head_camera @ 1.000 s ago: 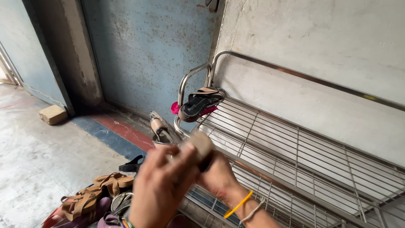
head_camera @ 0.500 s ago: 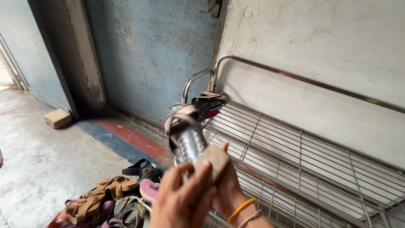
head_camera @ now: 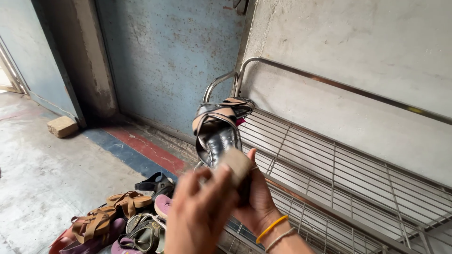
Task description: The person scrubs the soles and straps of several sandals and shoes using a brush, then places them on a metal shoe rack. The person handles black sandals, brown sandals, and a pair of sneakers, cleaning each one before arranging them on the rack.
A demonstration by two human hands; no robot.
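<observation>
We have a strappy heeled sandal up in the air, its shiny dark insole turned towards us and its tan straps crossing the toe end, which points towards the near end of the wire shoe rack. Our right hand is clamped around the heel end from beneath, thumb up along the block heel. Our left hand comes in over it, blurred, with fingers bent against the same heel; whether it truly grips or only steadies, we cannot tell.

Judging from how things lie, we are early in the work. Just past the toe of our sandal, a dark sandal with tan straps rests at the rack's far corner, with something pink peeping out beside it. The rest of that top shelf shows only bare wire.

Down on the concrete floor, a heap of footwear waits: brown strapped sandals, a purple sole, a dark slipper, all jumbled together. So one shoe looks placed, one is in hand and not yet set down, and most seem left to do.
</observation>
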